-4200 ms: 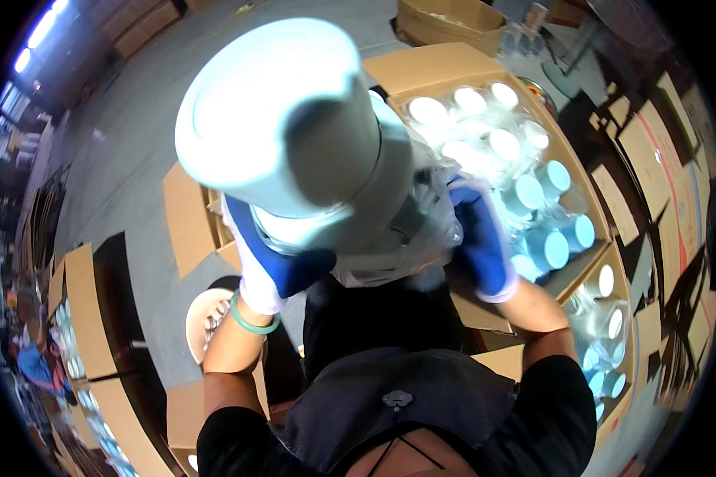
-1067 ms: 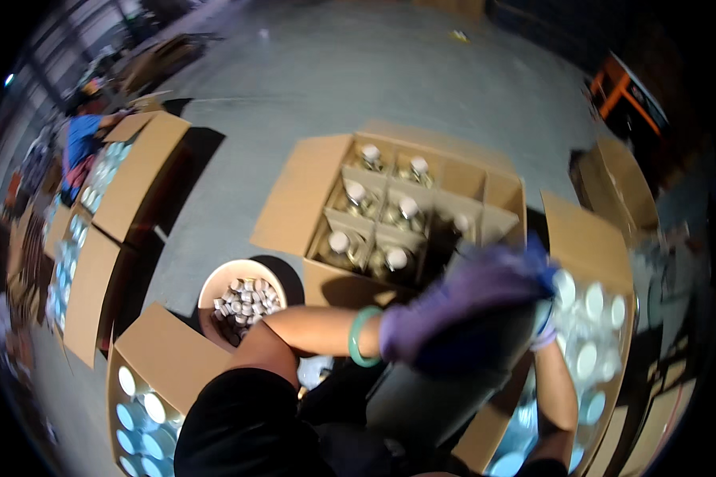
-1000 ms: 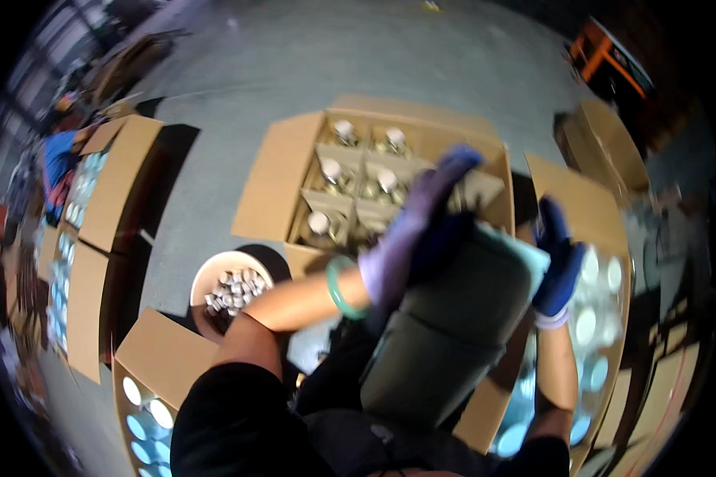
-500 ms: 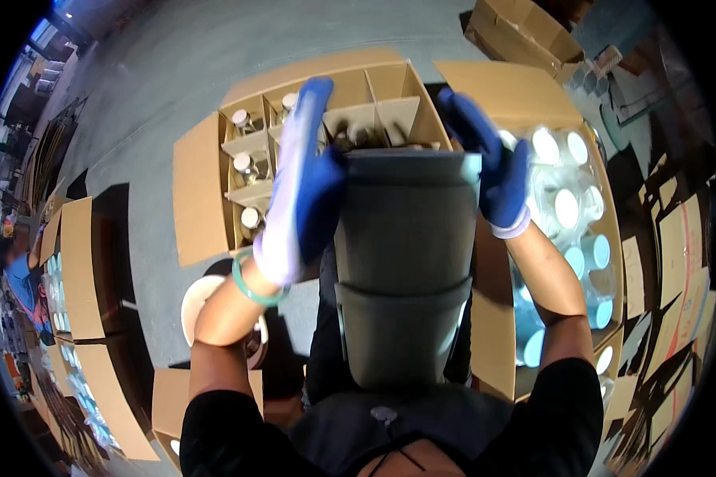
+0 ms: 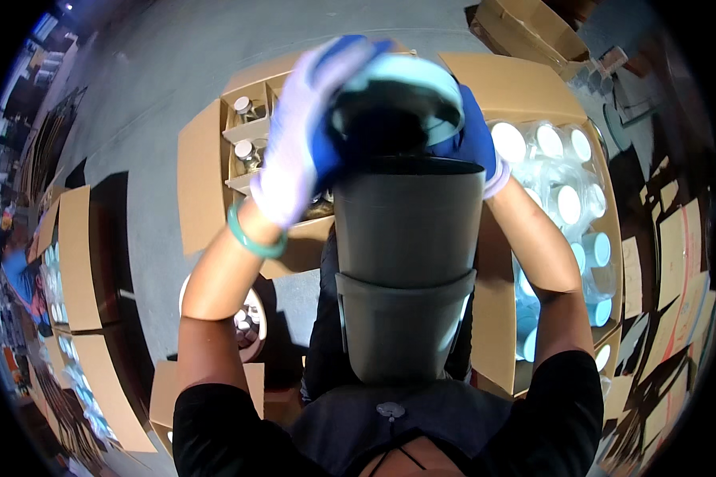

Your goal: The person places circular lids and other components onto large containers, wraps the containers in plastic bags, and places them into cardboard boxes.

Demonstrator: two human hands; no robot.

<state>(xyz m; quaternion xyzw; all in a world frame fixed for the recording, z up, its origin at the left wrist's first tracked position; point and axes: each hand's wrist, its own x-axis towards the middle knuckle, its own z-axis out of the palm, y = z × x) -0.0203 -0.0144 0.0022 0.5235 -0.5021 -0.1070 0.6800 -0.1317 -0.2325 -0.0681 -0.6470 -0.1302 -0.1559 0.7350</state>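
Observation:
Between my blue-and-lavender gloved hands is a round, light-blue-rimmed thing (image 5: 412,70), tilted and dark inside. It is blurred, and I cannot make out its kind. My left hand (image 5: 314,119) closes on its left side, thumb toward the middle. Fingers of my right hand (image 5: 473,131) grip its right side, partly hidden behind it. Just below it stands a tall grey plastic bucket (image 5: 410,222), its dark mouth showing at the top. The bucket sits in another grey bucket (image 5: 406,326) between my legs.
Ahead, a divided carton (image 5: 201,179) holds white-capped glass bottles (image 5: 247,151). An open carton (image 5: 501,87) of plastic jars with white and light-blue lids (image 5: 569,205) is at my right. A round tub (image 5: 260,322) of small pieces stands by my left forearm. Farther left, a person (image 5: 20,266) is beside cartons.
My hands have come from either side of the bucket's top to meet around the light-blue-rimmed thing above it. The bucket's dark mouth now shows.

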